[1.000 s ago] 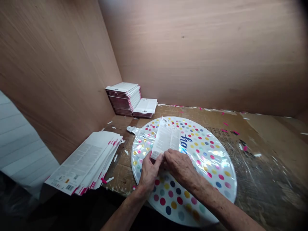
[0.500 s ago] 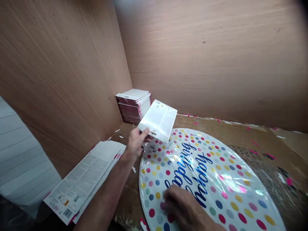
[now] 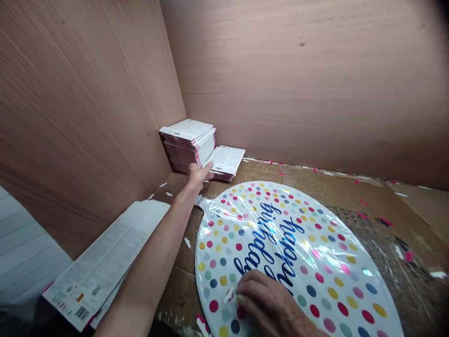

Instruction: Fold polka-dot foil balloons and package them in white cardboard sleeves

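My left hand (image 3: 199, 177) reaches to a low pile of folded white cards (image 3: 229, 160) with pink edges. Its thumb and fingers are apart at the pile's near corner, touching or almost touching it. Over the lower part of a flat round foil balloon (image 3: 280, 234), white with coloured dots and blue "happy birthday" lettering, is my right hand (image 3: 263, 299). Its fingers are curled, with a small white and pink card scrap (image 3: 228, 295) at the fingertips. The balloon's neck (image 3: 200, 201) points left, below my left wrist.
A taller stack of folded cards (image 3: 187, 142) stands in the corner of the wooden walls. Long printed white cards (image 3: 105, 262) lie at left, partly behind my forearm. Pink and white scraps (image 3: 363, 215) litter the worn cardboard surface (image 3: 403, 206).
My left hand has moved away from me and lowered the folded card beside the tall stack, loosening its grip. My right hand stays over the balloon, a scrap now visible at its fingertips.
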`<state>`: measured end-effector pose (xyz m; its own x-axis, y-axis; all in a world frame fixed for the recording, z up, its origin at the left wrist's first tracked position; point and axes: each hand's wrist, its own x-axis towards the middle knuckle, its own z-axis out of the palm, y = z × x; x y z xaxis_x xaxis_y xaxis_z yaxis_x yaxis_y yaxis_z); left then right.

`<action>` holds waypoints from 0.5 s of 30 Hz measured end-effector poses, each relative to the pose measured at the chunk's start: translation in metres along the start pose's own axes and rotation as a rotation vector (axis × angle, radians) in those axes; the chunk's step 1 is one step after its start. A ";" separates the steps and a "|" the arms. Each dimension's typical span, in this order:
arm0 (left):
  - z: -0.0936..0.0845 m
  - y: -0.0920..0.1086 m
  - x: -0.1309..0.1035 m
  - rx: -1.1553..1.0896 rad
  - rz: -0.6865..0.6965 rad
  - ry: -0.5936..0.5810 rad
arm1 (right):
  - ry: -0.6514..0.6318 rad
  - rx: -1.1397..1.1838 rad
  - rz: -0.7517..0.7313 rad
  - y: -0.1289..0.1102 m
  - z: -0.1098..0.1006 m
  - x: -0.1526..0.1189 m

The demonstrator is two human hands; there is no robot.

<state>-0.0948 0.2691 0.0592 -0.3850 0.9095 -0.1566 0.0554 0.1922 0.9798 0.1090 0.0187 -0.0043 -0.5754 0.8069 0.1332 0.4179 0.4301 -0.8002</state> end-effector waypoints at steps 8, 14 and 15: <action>-0.085 -0.070 -0.137 1.047 0.426 0.034 | 0.233 -0.220 0.044 0.011 -0.012 0.063; -0.087 -0.032 -0.115 0.830 0.699 0.157 | 0.677 0.006 0.173 0.055 -0.024 0.153; -0.084 -0.015 -0.102 0.827 0.762 0.215 | 0.718 0.037 0.207 0.063 -0.028 0.167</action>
<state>-0.1337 0.1426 0.0707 -0.1361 0.8271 0.5454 0.9003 -0.1265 0.4165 0.0591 0.1920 -0.0164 0.1185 0.9411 0.3166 0.4368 0.2369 -0.8678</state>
